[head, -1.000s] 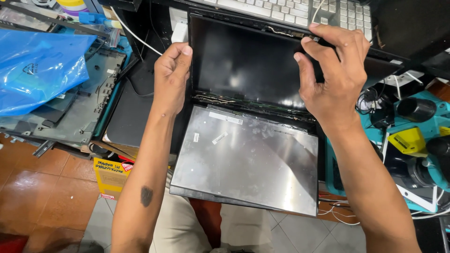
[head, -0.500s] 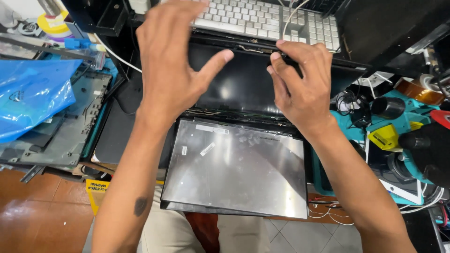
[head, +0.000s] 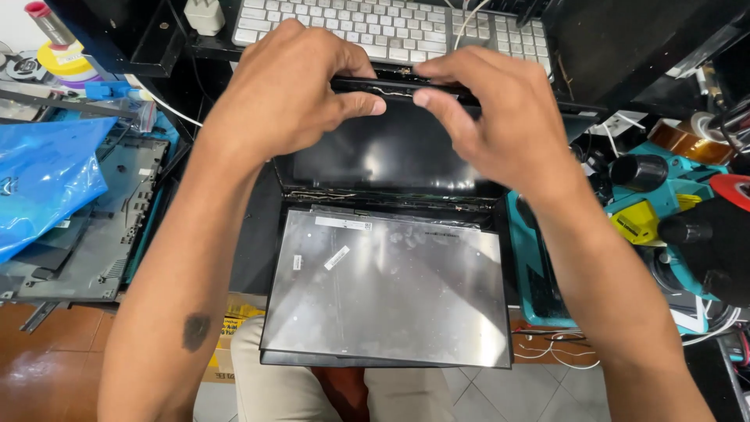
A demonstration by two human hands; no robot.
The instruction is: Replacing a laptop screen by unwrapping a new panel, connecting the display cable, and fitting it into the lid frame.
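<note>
At the far edge of the black laptop lid shell [head: 391, 156], I see left hand [head: 289, 94] and right hand [head: 492, 117] both pinched closed on its top rim. Silver rectangular display panel [head: 387, 293] lies face-down nearer me. I'd squeeze evenly, sparing the thin cable [head: 391, 90] along that rim.

There is one view only — a camera worn on the person's head, looking steeply down and slightly forward over the forearms onto the bench. It sits close: the left hand [head: 293, 90] and right hand [head: 488, 117] fill the upper middle of the frame, and the silver screen panel [head: 387, 289] lies just below them. The top edge reaches the white keyboard [head: 391, 27] — the bottom edge takes in the person's lap and the floor tiles [head: 47, 367]. No second view shares the scene.
</note>
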